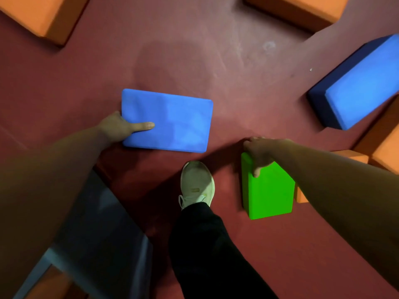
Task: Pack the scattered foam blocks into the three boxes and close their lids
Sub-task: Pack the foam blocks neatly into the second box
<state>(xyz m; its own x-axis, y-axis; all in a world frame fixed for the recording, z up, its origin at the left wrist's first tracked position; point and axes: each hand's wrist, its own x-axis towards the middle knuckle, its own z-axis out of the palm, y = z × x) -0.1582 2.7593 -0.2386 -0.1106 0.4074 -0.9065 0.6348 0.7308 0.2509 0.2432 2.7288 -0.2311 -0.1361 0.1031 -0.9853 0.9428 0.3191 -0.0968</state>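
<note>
A flat blue foam block (pixel 172 121) lies on the red floor (pixel 194 61) ahead of me. My left hand (pixel 121 128) grips its left edge, thumb on top and fingers hidden beneath. To the right stands a green foam block (pixel 268 193). My right hand (pixel 259 154) holds its far top edge, thumb down on the near face. A second blue block (pixel 360 87) lies at the right edge. Orange blocks sit at the top left (pixel 41 16), top right (pixel 302 9) and right (pixel 386 147).
My foot in a pale shoe (pixel 197 183) and a dark trouser leg (pixel 211 251) stand between the two held blocks. A grey box or lid (pixel 103 238) lies at the lower left, partly under my left arm. A small orange block (pixel 301 196) shows behind the green one.
</note>
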